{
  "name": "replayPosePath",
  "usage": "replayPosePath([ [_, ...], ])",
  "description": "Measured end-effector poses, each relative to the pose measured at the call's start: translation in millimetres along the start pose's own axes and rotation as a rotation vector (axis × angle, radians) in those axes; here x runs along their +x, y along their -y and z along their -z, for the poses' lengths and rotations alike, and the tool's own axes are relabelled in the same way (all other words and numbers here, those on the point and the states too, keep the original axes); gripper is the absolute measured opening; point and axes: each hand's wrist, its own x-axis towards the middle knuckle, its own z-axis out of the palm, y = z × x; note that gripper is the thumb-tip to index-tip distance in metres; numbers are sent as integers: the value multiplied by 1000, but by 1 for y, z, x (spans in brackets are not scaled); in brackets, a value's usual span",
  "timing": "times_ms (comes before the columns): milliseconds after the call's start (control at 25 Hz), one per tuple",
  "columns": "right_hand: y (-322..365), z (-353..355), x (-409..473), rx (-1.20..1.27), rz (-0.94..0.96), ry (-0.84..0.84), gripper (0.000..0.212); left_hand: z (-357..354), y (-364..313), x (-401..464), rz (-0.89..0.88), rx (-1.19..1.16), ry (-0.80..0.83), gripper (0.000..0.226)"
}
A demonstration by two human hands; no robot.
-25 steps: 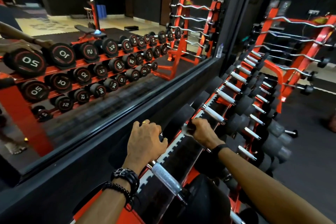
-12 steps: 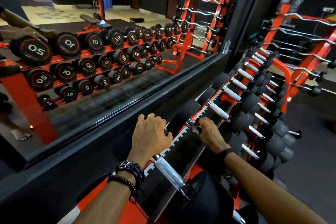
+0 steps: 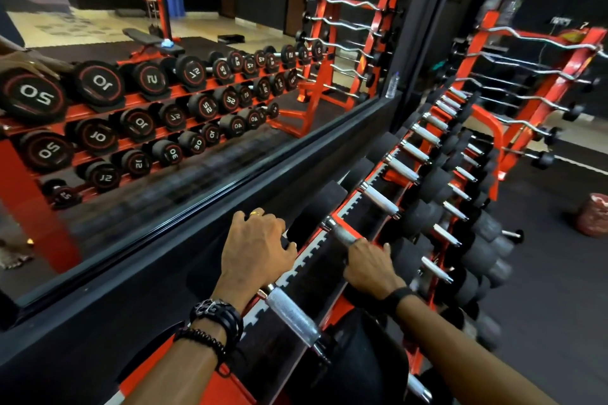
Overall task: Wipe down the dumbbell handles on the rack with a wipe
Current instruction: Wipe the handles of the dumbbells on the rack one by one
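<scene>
Dumbbell handle (image 3: 342, 234) sat on the red rack's (image 3: 332, 219) top row, 2nd from you. Your right hand (image 3: 370, 268) was curled round its near end; wipe not visible. Left hand (image 3: 255, 246) rested w/ fingers bent over a black dumbbell head (image 3: 316, 207), just beside the mirror (image 3: 164, 108).

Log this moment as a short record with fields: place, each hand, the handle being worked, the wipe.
place: dumbbell rack beside a wall mirror
left hand: rests on a black dumbbell head, fingers curved over it
right hand: grips the near end of a dumbbell handle on the top row
nearest handle: bare, untouched, between the two wrists
wipe: not visible; may be hidden under the right hand
</scene>
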Motion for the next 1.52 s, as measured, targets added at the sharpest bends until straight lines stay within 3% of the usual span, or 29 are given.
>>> replayPosePath([
  [120, 2, 10, 8, 163, -71, 87, 34, 2, -2, -1, 5, 2, -5, 35],
  [280, 5, 7, 4, 108, -59, 81, 45, 1, -1, 1, 4, -2, 4, 37],
  [480, 2, 29, 9, 263, -63, 166, 37, 4, -3, -2, 6, -1, -4, 36],
  [1000, -19, 49, 36, 237, -68, 382, 44, 4, -3, -1, 2, 3, 1, 35],
  [1120, -22, 30, 46, 224, -84, 399, 71, 6, -3, -2, 10, -19, -22, 35],
  [1160, -24, 20, 54, 241, -91, 388, 71, 6, -3, -3, 9, -19, -23, 36],
  [1320, -20, 4, 54, 245, -151, 265, 44, 7, -2, -2, 13, -8, 5, 36],
  [1520, -31, 25, 38, -175, -29, 146, 33, 4, -2, -2, 9, -5, -5, 37],
])
